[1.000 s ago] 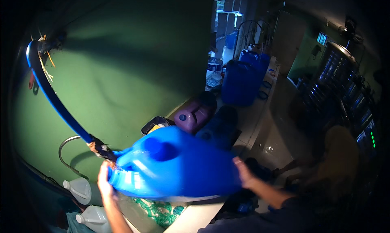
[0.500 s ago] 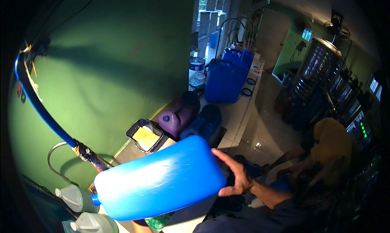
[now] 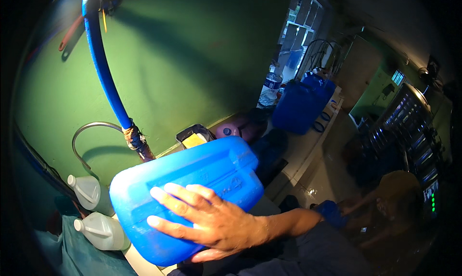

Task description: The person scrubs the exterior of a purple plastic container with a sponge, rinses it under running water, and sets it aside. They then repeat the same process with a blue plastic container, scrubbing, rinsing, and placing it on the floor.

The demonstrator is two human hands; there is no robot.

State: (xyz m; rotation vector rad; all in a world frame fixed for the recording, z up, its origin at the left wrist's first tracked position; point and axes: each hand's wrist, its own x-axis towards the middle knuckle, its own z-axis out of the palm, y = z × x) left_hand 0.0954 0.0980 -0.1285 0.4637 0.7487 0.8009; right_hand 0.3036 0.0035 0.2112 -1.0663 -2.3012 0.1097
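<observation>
A large blue plastic jerrycan lies tilted on its side in front of me, over the counter by the green wall. My right hand is pressed flat on its broad face with the fingers spread toward the left and the thumb under its lower edge, holding it. Its forearm comes in from the lower right. My left hand is not visible; it may be behind the can.
A blue hose runs down the wall to a curved metal tap pipe. Two white jugs stand at the lower left. Behind are a black tray with a yellow sponge, more blue jerrycans and a metal rack.
The jerrycan has been turned and swung closer to me. My right hand slid from its right end onto its broad face. My left hand, at its left end one second ago, is out of sight.
</observation>
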